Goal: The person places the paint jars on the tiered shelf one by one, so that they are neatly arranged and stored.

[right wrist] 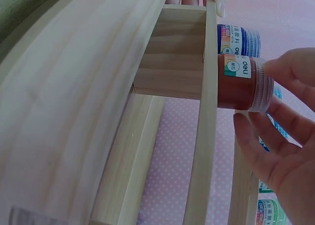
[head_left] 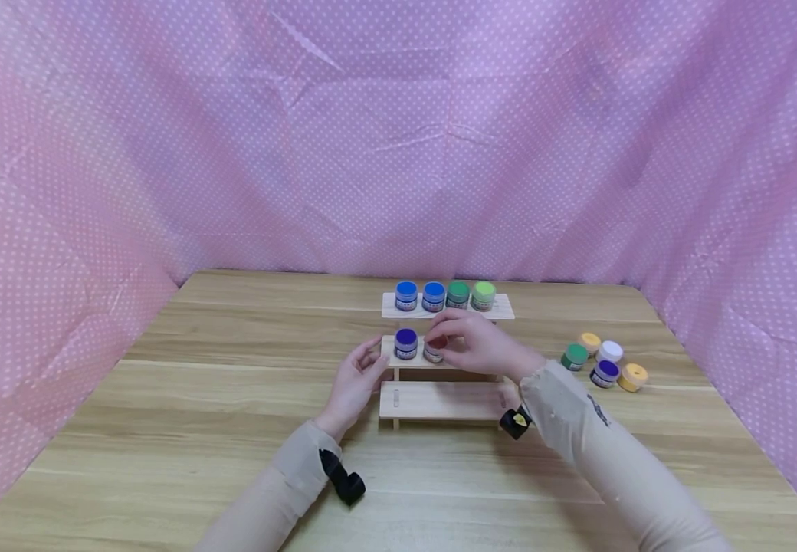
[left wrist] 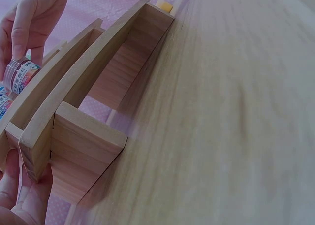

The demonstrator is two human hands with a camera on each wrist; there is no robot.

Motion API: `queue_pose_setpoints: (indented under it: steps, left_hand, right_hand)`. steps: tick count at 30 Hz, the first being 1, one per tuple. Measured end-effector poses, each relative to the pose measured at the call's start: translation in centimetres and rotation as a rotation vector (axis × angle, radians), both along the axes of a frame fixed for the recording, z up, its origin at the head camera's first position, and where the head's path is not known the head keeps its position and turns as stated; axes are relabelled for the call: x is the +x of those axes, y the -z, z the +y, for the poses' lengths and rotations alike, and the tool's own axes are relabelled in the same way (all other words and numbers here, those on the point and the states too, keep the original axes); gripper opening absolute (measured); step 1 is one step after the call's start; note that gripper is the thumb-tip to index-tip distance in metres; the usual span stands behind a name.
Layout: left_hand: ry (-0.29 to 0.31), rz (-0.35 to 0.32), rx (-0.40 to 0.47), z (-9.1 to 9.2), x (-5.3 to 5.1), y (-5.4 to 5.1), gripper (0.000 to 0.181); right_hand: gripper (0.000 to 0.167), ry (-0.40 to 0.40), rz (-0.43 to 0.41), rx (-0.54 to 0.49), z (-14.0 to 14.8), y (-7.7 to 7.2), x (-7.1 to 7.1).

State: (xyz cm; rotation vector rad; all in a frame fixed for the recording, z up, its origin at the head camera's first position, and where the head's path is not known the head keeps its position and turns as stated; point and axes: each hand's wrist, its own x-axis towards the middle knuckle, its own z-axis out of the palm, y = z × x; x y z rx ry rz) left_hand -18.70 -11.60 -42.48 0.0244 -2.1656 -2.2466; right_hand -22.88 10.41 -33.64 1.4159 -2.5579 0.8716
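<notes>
A stepped wooden display rack (head_left: 448, 400) stands on the table. My left hand (head_left: 355, 381) grips its left end at the middle tier, with thumb and fingers on either side of the wood in the left wrist view. On that tier, my right hand (head_left: 476, 342) pinches the clear lid of a reddish-brown paint jar (right wrist: 237, 82). The jar stands upright, its base against the board. Just left of it is a purple-blue paint jar (head_left: 406, 345). Two blue jars (head_left: 420, 297), a dark green jar (head_left: 457, 294) and a light green jar (head_left: 483, 296) line the top tier.
To the right on the wood-grain table (head_left: 233, 345) is a loose group of jars: a green jar (head_left: 574, 356), a white jar (head_left: 609, 352), a purple jar (head_left: 605, 373) and two yellow-orange ones (head_left: 634, 377). Pink dotted cloth (head_left: 398, 153) hangs behind and at the sides.
</notes>
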Motion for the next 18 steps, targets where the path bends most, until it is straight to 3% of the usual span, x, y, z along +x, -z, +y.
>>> queue_pose_setpoints:
  steps: [11, 18]
  left_hand:
    - [-0.005, 0.008, 0.011, -0.01, -0.07, 0.06, 0.047]
    - [-0.001, 0.003, 0.014, -0.01, -0.1, 0.04, 0.048]
  right_hand:
    - [0.023, 0.017, -0.018, 0.019, -0.03, -0.03, 0.18]
    - [0.028, 0.173, -0.041, -0.012, -0.16, 0.59, 0.69]
